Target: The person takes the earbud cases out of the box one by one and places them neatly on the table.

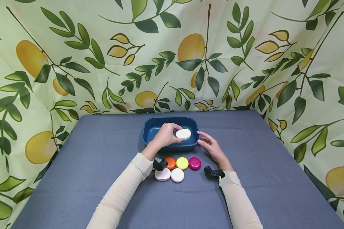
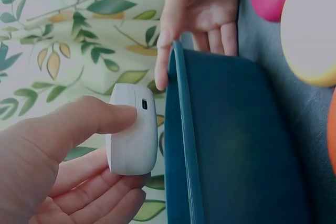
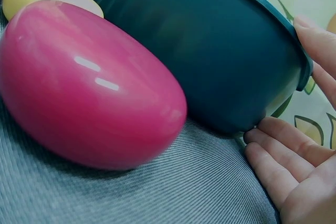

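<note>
My left hand [image 1: 165, 136] pinches a white oval charging case [image 1: 183, 134] between thumb and fingers, above the dark blue plastic basin [image 1: 186, 148]. In the left wrist view the case [image 2: 132, 140] stands on edge beside the basin's rim, with a small port showing near the thumb. At the basin's right end, my right hand [image 1: 213, 149] rests its fingertips against the wall, fingers mostly straight. The right wrist view has the thumb near the rim and the other fingers [image 3: 283, 140] low by the basin's base.
In front of the basin lie rounded glossy pieces: orange [image 1: 170, 163], yellow [image 1: 182, 163], magenta [image 1: 195, 163], and two whitish ones, an oval [image 1: 162, 175] and a round one [image 1: 177, 175]. A greyish piece is partly hidden behind the left wrist camera [image 1: 160, 165]. A leaf-patterned curtain [image 1: 160, 79] hangs behind.
</note>
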